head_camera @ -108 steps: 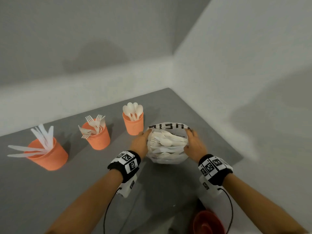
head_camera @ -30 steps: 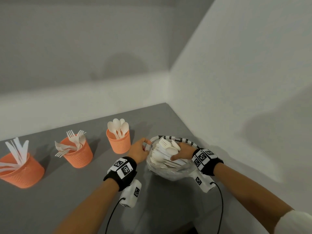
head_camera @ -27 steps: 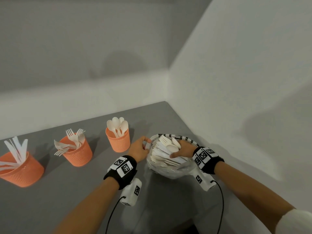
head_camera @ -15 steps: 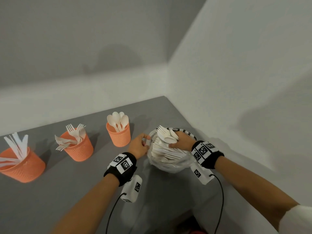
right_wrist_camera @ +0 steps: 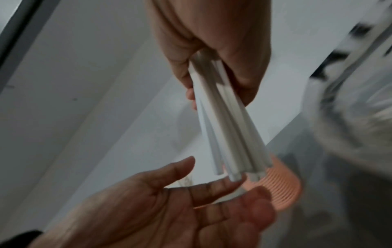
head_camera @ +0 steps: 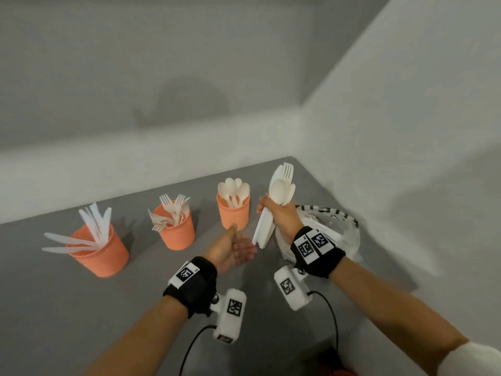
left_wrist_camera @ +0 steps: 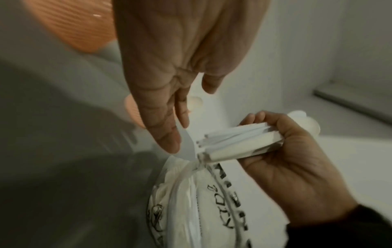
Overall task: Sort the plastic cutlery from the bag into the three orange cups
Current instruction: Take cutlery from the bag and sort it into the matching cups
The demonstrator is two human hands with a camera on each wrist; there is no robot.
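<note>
Three orange cups stand in a row on the grey desk [head_camera: 54, 308], each already holding white plastic cutlery. The cup of knives [head_camera: 99, 253] is farthest left; most of its knives stand upright, and two lie almost flat, sticking out over its left rim. The cup of forks [head_camera: 177, 230] is in the middle, with some forks upright, tines up, and a few leaning out to the left. The cup of spoons [head_camera: 233, 214] is on the right of the row, its spoons standing bowls up.

Just right of the spoon cup, the right hand [head_camera: 279, 215] is clenched round the middle of a mixed bundle of cutlery [head_camera: 280, 191], held up above the desk and roughly upright. A fork's tines, a serrated knife edge and spoon bowls fan out above the fist, and the handles splay out below it.

The left hand [head_camera: 230, 248] is loose and empty, palm turned up, fingers relaxed, just under the handle ends of the bundle; whether a fingertip touches them cannot be told.

The clear plastic bag [head_camera: 336, 232] with black print sits on the desk behind and to the right of the right wrist, near the corner of the walls. Its mouth is open and white contents show through the film.
</note>
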